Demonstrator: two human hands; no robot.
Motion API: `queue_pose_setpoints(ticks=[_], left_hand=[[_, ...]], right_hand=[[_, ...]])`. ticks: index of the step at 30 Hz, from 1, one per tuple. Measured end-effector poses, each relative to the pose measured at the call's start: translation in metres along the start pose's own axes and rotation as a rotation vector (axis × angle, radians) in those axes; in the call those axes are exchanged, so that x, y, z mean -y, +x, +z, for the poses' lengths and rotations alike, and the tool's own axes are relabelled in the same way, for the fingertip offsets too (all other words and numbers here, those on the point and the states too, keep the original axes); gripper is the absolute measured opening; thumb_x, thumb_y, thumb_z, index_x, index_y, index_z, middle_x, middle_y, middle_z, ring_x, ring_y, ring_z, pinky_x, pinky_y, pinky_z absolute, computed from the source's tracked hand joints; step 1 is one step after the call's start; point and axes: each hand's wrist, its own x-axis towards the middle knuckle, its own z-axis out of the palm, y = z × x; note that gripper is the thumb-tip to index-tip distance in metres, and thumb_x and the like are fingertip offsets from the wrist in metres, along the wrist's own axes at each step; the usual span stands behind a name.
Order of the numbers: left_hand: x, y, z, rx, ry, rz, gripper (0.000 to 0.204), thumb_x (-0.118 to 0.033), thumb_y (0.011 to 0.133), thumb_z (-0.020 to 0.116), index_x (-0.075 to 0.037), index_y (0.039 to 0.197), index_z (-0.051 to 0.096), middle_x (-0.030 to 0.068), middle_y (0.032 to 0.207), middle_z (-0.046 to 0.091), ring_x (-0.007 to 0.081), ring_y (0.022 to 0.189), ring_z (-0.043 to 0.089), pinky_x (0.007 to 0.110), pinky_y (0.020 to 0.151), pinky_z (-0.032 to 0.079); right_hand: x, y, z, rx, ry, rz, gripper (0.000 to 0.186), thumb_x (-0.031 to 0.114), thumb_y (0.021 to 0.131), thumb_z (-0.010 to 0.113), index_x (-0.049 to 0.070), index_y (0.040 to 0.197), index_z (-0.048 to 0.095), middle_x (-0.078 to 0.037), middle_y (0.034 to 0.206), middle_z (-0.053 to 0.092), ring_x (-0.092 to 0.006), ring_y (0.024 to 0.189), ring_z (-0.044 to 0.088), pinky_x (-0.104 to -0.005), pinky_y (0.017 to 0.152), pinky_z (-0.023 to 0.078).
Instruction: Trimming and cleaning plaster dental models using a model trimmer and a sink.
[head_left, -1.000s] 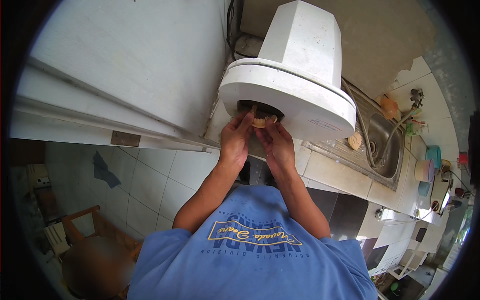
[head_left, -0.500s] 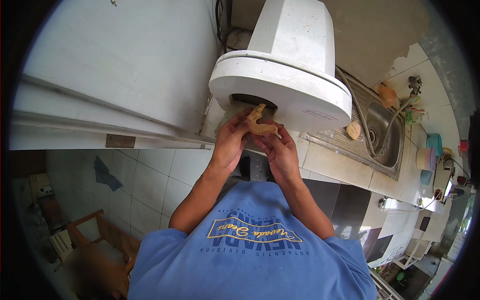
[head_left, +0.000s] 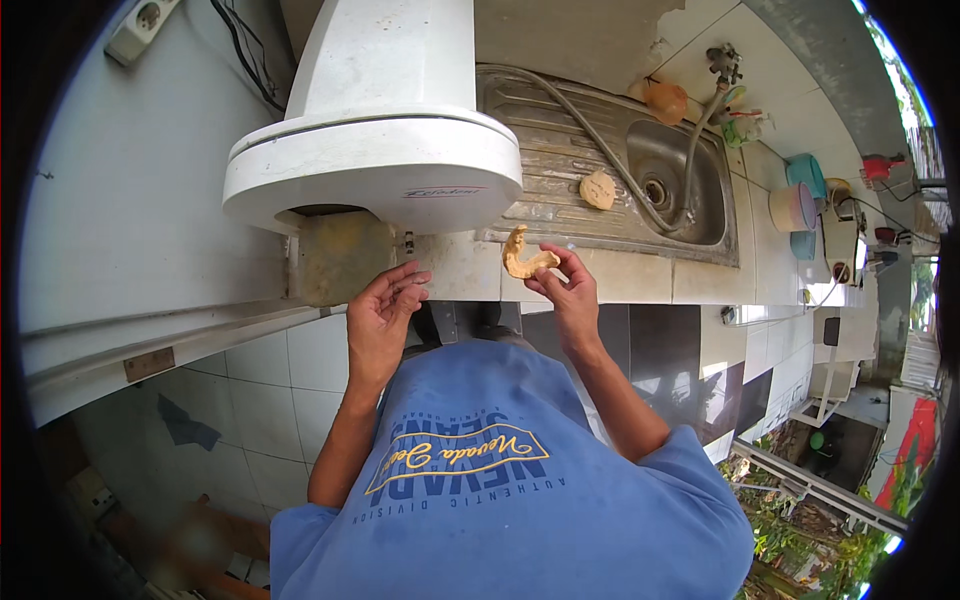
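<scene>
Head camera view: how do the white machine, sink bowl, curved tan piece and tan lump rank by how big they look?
1. White machine
2. Sink bowl
Unranked, both smallest: curved tan piece and tan lump. They look close; the piece, in the right hand, may be nearer the camera.

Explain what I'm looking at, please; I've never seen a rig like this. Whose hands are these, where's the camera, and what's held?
There's no robot here: a fisheye camera on the person's head looks down, so straight edges bend. Both bare hands are the wearer's. The right hand holds a tan horseshoe-shaped piece near one end. The left hand looks empty, near a white machine with a dark opening underneath. A rounded tan lump lies on the metal sink's ribbed drainboard.
</scene>
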Motion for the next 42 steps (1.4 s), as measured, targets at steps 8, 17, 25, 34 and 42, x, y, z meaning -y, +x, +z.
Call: queue_pose_setpoints(ticks=[8,17,25,34,42], left_hand=[[0.0,-0.002,0.022,-0.091,0.066,-0.007,0.03,-0.015,0.097,0.056,0.002,0.121,0.058,0.0131,0.11,0.068,0.0147,0.092,0.064,0.027,0.083,0.05],[0.006,-0.017,0.056,-0.27,-0.029,-0.084,0.028,-0.015,0.097,0.055,0.002,0.119,0.059,0.0122,0.109,0.068,0.0131,0.092,0.064,0.026,0.083,0.049],[0.008,-0.014,0.075,-0.237,-0.056,-0.094,0.027,-0.013,0.097,0.054,0.002,0.119,0.059,0.0127,0.109,0.068,0.0131,0.092,0.063,0.026,0.083,0.049],[0.01,-0.004,0.075,0.227,-0.047,-0.132,0.041,-0.017,0.098,0.055,-0.001,0.134,0.046,0.0117,0.127,0.057,0.0134,0.107,0.058,0.028,0.09,0.048],[0.007,-0.023,0.032,0.018,-0.336,0.055,0.058,-0.033,0.101,0.05,0.004,0.141,0.03,0.0146,0.138,0.043,0.0185,0.119,0.05,0.033,0.1,0.043]], right_hand=[[-0.057,0.162,-0.075,-0.195,-0.46,-0.124,0.033,0.012,0.08,0.066,-0.001,0.109,0.059,-0.012,0.09,0.069,-0.0184,0.069,0.07,-0.0283,0.063,0.054],[-0.005,0.179,-0.137,-0.47,-1.194,-0.64,0.041,0.027,0.079,0.074,0.001,0.109,0.064,-0.021,0.104,0.063,-0.0368,0.097,0.063,-0.0442,0.083,0.049],[-0.013,0.174,-0.134,-0.192,-1.035,-0.352,0.059,0.032,0.074,0.079,-0.002,0.112,0.049,-0.026,0.1,0.064,-0.0419,0.096,0.062,-0.044,0.084,0.049],[0.006,0.023,-0.037,-0.125,-0.478,-0.532,0.042,0.01,0.08,0.076,0.0,0.112,0.05,-0.014,0.096,0.065,-0.0203,0.089,0.064,-0.0307,0.081,0.049],[0.006,-0.031,0.085,0.246,-0.758,-0.926,0.047,0.005,0.068,0.08,0.005,0.11,0.059,-0.015,0.101,0.063,-0.0331,0.098,0.061,-0.0393,0.081,0.05]])
